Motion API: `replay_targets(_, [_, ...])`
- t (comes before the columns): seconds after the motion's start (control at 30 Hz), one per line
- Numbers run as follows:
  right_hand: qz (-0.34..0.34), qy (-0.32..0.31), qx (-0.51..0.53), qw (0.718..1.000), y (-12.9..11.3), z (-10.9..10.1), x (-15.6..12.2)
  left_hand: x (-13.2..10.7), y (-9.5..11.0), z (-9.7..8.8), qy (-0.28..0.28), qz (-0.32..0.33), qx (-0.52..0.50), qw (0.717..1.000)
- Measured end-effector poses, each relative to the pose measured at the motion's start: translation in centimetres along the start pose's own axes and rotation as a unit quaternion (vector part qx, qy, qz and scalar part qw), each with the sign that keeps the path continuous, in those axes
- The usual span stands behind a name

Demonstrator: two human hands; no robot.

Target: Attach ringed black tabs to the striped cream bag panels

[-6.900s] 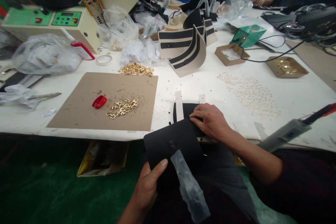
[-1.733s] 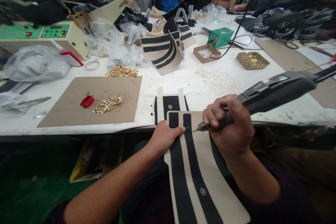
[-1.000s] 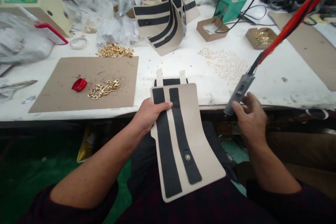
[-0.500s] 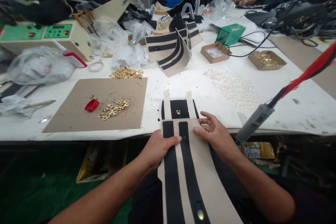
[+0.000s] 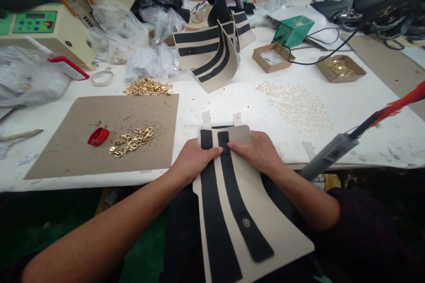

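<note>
Flanking the striped panel (image 5: 265, 205) are gold chains (image 5: 131, 140) and a grey tool (image 5: 327, 155).

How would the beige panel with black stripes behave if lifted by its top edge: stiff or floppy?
Probably semi-stiff: the striped panel curves smoothly off the table edge without creasing. Likely light: left hand and right hand steady it with fingertips alone.

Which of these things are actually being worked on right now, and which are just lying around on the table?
In hand: striped panel, held at its top end by left hand and right hand; tabbed piece beneath it.
Lying about: gold links, red cap, pearl beads, green box, tape roll, grey tool at the table edge.
</note>
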State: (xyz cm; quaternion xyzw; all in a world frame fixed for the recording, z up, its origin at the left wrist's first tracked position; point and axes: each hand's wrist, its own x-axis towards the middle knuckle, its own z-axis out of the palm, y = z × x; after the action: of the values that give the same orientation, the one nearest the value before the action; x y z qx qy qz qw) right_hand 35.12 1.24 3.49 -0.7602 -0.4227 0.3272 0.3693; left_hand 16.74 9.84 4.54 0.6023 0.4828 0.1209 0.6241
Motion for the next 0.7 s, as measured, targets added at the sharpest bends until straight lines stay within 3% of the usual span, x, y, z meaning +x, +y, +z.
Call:
replay_targets(0.1, [-0.035,0.020,-0.052,0.998,0.3,0.6,0.6,1.2,0.2,-0.5,0.013,0.047,0.155,0.987])
replay_targets(0.23, [-0.057,0.036,-0.060,0.996,0.9,1.3,0.8,1.9,0.4,-0.3,0.027,0.066,0.239,0.968])
replay_targets(0.7, [-0.081,0.067,-0.114,0.988,1.7,2.0,1.8,2.8,0.3,-0.1,0.035,0.051,0.214,0.975])
